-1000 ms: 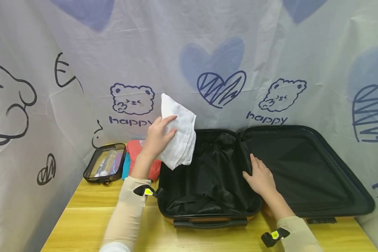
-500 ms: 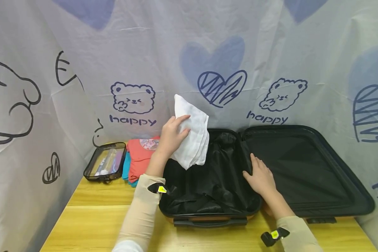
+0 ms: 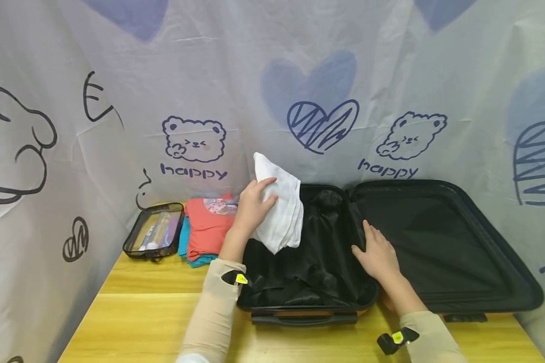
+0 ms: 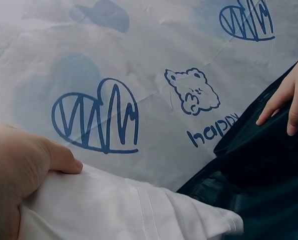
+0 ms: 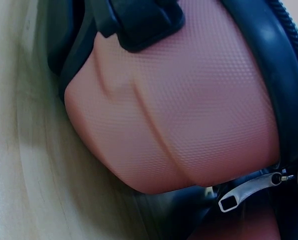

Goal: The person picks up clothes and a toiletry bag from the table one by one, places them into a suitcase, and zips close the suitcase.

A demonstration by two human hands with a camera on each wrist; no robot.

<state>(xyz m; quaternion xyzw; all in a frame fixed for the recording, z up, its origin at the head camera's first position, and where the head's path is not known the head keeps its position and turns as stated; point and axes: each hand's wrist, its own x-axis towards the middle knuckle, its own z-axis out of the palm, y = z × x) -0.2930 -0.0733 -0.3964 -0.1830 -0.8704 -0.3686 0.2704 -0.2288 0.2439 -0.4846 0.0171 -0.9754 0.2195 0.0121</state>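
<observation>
A folded white cloth (image 3: 283, 214), several layers thick, hangs from my left hand (image 3: 253, 205), which pinches it by its left side. The cloth is over the left half of an open black-lined suitcase (image 3: 318, 262). Up close in the left wrist view, the thumb lies on top of the white fabric (image 4: 114, 205); the other fingers are mostly hidden. My right hand (image 3: 379, 256) rests on the suitcase's middle edge between its two halves, fingers extended and thumb apart. From the right wrist, the ribbed pinkish-orange shell (image 5: 178, 110) and a metal zipper pull (image 5: 251, 190) show.
The suitcase lid (image 3: 436, 252) lies open to the right. Left of the suitcase sit folded coral and blue clothes (image 3: 209, 227) and a clear black-edged pouch (image 3: 154, 232) with small items inside. A printed curtain (image 3: 254, 75) stands behind the wooden table (image 3: 150, 312).
My left hand has carried the white cloth to the right over the suitcase, then slightly lower, uncovering more of the coral clothes. The right hand has stayed in place.
</observation>
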